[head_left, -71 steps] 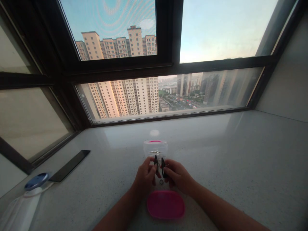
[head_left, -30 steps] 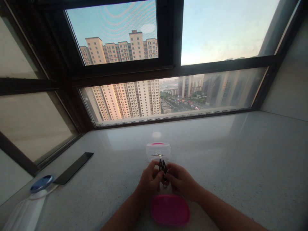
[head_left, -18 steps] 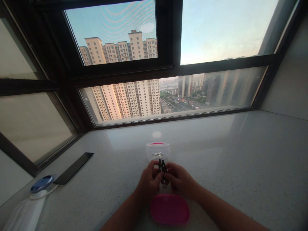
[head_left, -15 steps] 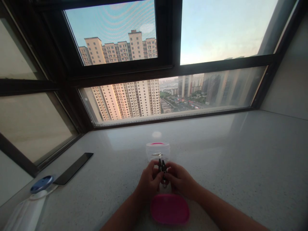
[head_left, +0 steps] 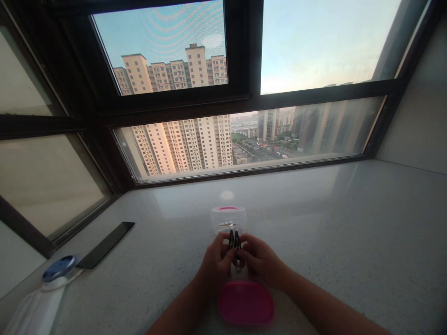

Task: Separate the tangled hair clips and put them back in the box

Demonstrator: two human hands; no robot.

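My left hand point(head_left: 214, 264) and my right hand point(head_left: 261, 263) meet over the pale stone windowsill point(head_left: 349, 242), fingers pinched. Between them stand two small black hair clips point(head_left: 234, 240), upright and pressed side by side, one held by each hand. Just behind the clips is a clear plastic container point(head_left: 228, 218), open on top, with something small and metallic inside. A pink oval lid point(head_left: 246, 302) lies flat on the sill just below my hands. A small ring-like item shows between my fingers under the clips.
A black phone point(head_left: 104, 244) lies at the left of the sill near the window frame. At the far left corner sits a white object with a blue round cap point(head_left: 56, 269). Dark window frames point(head_left: 244, 100) run along the back; a wall rises at right.
The two clips, held apart at first, have been brought together side by side. In the last second my hands have hardly moved.
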